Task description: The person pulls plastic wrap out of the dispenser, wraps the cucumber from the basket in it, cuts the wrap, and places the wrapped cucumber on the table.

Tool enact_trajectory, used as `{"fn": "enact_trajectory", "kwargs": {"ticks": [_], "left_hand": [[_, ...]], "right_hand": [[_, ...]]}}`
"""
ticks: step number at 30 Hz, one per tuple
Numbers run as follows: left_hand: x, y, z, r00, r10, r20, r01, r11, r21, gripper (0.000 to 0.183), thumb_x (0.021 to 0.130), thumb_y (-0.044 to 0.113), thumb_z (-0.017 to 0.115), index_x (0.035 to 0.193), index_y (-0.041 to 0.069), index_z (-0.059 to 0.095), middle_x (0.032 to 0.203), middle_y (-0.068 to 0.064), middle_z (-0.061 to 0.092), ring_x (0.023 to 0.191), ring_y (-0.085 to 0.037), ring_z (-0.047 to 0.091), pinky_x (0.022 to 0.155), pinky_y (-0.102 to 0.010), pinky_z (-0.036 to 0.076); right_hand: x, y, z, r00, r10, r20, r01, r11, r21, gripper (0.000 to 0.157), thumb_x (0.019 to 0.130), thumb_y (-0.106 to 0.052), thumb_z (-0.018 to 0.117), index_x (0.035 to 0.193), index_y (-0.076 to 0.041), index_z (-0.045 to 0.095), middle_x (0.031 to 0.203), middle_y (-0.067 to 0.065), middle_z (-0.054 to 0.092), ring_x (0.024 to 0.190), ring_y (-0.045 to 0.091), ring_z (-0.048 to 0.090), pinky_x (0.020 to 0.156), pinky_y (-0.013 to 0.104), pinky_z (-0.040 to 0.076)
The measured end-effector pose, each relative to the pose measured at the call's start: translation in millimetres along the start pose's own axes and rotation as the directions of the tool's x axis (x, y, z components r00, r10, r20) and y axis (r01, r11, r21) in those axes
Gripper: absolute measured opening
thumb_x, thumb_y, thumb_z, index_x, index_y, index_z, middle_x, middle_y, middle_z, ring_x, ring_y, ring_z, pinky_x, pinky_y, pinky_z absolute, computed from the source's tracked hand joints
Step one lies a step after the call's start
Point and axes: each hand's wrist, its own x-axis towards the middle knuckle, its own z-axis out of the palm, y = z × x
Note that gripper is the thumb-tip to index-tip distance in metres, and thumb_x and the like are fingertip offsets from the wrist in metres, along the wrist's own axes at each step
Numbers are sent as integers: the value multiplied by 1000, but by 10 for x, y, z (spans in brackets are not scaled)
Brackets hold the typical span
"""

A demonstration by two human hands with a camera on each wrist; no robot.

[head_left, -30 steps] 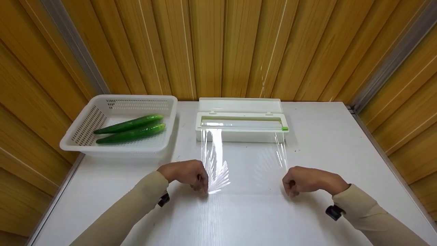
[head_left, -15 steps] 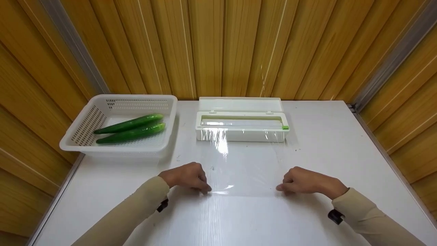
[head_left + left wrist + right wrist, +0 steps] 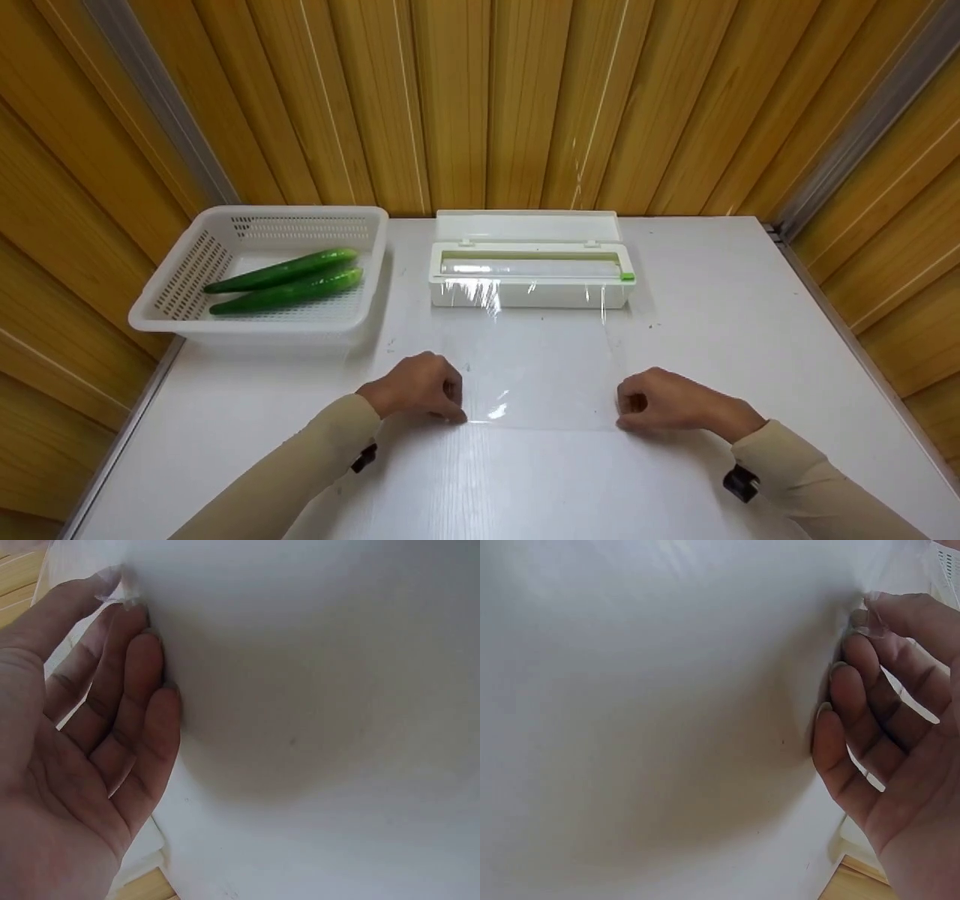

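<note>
A clear sheet of cling film (image 3: 547,375) runs from the roll in the white dispenser box (image 3: 525,295) toward me and lies low over the table. My left hand (image 3: 421,386) pinches its near left corner. At the near right corner, my right hand (image 3: 671,401) pinches the film too. Crumpled film shows at the thumb and index fingertips of the left hand (image 3: 97,705) in the left wrist view. The right wrist view shows the same at the right hand (image 3: 889,712), whose other fingers touch the tabletop.
A white perforated basket (image 3: 259,327) with two green cucumbers (image 3: 289,291) stands at the back left. The dispenser's lid (image 3: 526,226) is raised, and a green slider (image 3: 627,277) sits at its right end. Wood-look panels (image 3: 517,105) wall in the white table (image 3: 540,487).
The film was stretched taut with bright creases near the left hand; it has dropped lower and smoother onto the table. Both hands have turned slightly, staying at the near corners.
</note>
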Motion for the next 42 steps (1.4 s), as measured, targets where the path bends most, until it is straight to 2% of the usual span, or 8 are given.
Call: {"fn": "enact_trajectory", "kwargs": {"ticks": [4, 10, 18, 22, 25, 31, 36, 42], "left_hand": [[-24, -23, 7, 1000, 25, -7, -25, 1000, -3, 20, 78, 24, 97, 78, 21, 77, 69, 15, 64, 68, -4, 58, 66, -29, 50], [-34, -41, 49, 998, 36, -48, -35, 999, 36, 25, 77, 30, 97, 86, 21, 76, 70, 15, 62, 70, -5, 57, 70, -32, 49], [-19, -49, 50, 996, 48, -76, -42, 997, 70, 32, 75, 34, 98, 92, 23, 74, 72, 15, 60, 72, -7, 57, 71, -34, 48], [-11, -48, 39, 996, 53, -70, -48, 996, 69, 32, 75, 34, 98, 93, 22, 74, 71, 15, 61, 71, -6, 58, 71, -33, 49], [-8, -50, 43, 997, 47, -63, -42, 997, 66, 32, 76, 34, 98, 93, 23, 74, 71, 16, 61, 69, -5, 58, 70, -33, 49], [-25, -73, 68, 997, 47, -63, -45, 998, 38, 31, 77, 32, 97, 96, 24, 74, 71, 14, 62, 70, -6, 58, 72, -33, 49], [-68, -111, 103, 993, 69, -93, -69, 998, 5, 30, 79, 31, 96, 101, 25, 76, 71, 15, 60, 70, -5, 56, 72, -32, 48], [-117, -134, 133, 985, 99, -142, -102, 995, -14, 27, 79, 29, 97, 100, 24, 80, 71, 15, 57, 71, -4, 53, 69, -29, 48]], "right_hand": [[-39, 36, 51, 998, 18, -52, -16, 1000, 26, 29, 89, -27, 89, 96, -19, 62, 81, -12, 59, 75, 6, 55, 68, 25, 48], [-110, 114, 141, 988, 13, -155, -13, 1000, -3, 53, 87, -36, 90, 125, -15, 59, 81, -14, 61, 74, 4, 57, 73, 26, 49], [-137, 165, 187, 966, -20, -258, 23, 1000, 9, 68, 83, -37, 93, 134, -14, 54, 98, -7, 63, 80, 9, 58, 73, 27, 49], [-150, 172, 183, 966, -47, -255, 46, 999, -9, 75, 85, -37, 91, 148, -17, 54, 102, -5, 61, 81, 11, 56, 72, 27, 49], [-153, 189, 176, 969, -55, -242, 43, 998, -54, 76, 86, -38, 90, 152, -18, 57, 100, -7, 58, 82, 10, 54, 71, 26, 48], [-132, 206, 126, 986, -1, -167, -16, 995, -101, 76, 89, -49, 85, 154, -19, 58, 93, -8, 49, 83, 8, 47, 70, 26, 41], [-95, 201, 69, 994, 14, -110, -26, 994, -109, 80, 91, -57, 80, 156, -19, 56, 91, -5, 45, 81, 8, 42, 68, 27, 37], [-80, 203, 41, 995, 36, -94, -45, 994, -98, 81, 90, -57, 81, 157, -21, 55, 91, -4, 43, 81, 8, 41, 68, 28, 35]]}}
